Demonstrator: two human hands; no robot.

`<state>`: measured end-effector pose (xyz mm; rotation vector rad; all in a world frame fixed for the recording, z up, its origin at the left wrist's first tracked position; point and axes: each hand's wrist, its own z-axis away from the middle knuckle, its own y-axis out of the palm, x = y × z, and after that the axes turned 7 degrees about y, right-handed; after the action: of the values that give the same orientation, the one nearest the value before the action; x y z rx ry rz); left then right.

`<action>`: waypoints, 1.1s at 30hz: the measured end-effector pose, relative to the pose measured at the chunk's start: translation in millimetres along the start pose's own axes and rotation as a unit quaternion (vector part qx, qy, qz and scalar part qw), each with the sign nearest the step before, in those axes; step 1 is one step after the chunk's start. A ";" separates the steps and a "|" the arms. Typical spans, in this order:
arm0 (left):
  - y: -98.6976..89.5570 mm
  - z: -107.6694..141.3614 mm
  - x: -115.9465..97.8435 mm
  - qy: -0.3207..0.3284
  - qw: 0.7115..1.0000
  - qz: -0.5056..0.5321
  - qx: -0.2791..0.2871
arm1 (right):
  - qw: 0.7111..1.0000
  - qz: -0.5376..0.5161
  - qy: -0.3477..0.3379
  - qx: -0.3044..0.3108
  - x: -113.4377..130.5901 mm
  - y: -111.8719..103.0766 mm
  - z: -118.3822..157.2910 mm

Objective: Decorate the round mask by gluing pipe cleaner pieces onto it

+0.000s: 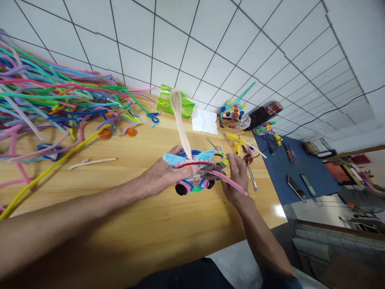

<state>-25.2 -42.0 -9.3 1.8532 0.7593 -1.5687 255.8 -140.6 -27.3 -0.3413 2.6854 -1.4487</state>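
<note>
My left hand (168, 172) is wrapped round a colourful pipe-cleaner figure (194, 182), its thumb pressed on the red and pink band. The figure has light blue ear-like pieces and black round parts below. A long cream pipe-cleaner loop (179, 120) rises from its top. In my right hand (237, 176) is a pair of pliers (212, 170) with green and yellow handles, their dark jaws against the figure's right side. From beside the jaws a pink pipe cleaner (230, 182) sticks out to the lower right.
A heap of pipe cleaners (60, 96) covers the left of the wooden table (135, 228). Behind the figure are a green packet (164, 102), white paper (204, 121) and a decorated figure (231, 116). A yellow glue gun (236, 141), scissors (215, 147) and a blue mat (279, 172) lie rightward.
</note>
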 end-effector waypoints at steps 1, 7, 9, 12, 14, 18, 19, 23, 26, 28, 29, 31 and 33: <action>-0.1 -0.1 0.8 0.001 1.000 -0.003 0.000 | 1.000 0.002 -0.001 0.003 0.1 -0.3 0.0; 0.4 0.6 7.4 -0.013 0.999 0.037 0.006 | 1.000 0.013 0.004 -0.010 1.6 1.2 -1.3; 0.7 0.9 9.0 -0.017 0.999 0.049 0.008 | 1.000 0.008 0.004 -0.018 1.5 3.2 -1.2; 0.8 1.0 9.7 -0.011 0.998 0.054 0.002 | 1.000 0.003 0.006 -0.026 0.1 6.5 0.0; 0.7 0.9 9.1 -0.010 0.999 0.053 0.001 | 1.000 0.002 0.010 -0.027 -1.0 8.2 1.2; 0.3 0.8 8.9 -0.020 0.999 0.042 0.005 | 0.999 -0.004 0.015 -0.034 -0.9 9.7 2.7; 0.2 0.8 9.4 -0.022 0.999 0.040 0.005 | 0.999 -0.001 0.017 -0.037 -0.5 9.7 2.8; 0.4 0.7 11.0 -0.022 0.999 0.035 0.005 | 0.999 0.021 0.023 -0.037 1.8 9.5 2.9; 0.5 0.3 10.3 -0.016 0.999 0.030 0.009 | 0.998 0.025 0.025 -0.042 2.6 10.8 3.1; 0.6 0.0 9.2 -0.020 0.999 0.027 0.013 | 0.998 0.025 0.027 -0.048 2.9 12.2 3.3; 0.8 -0.1 8.5 -0.022 0.999 0.025 0.012 | 0.998 0.024 0.029 -0.049 3.1 12.8 3.3; 1.0 -0.5 7.2 -0.024 0.999 0.019 0.010 | 0.998 0.020 0.031 -0.048 3.6 13.5 2.8; 1.2 -1.1 6.4 -0.022 1.000 0.015 0.004 | 0.998 0.018 0.033 -0.047 4.4 13.2 1.3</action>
<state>-22.7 -41.6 -15.3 1.8208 0.7035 -1.5900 249.6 -135.7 -38.8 -0.2545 2.8029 -1.3507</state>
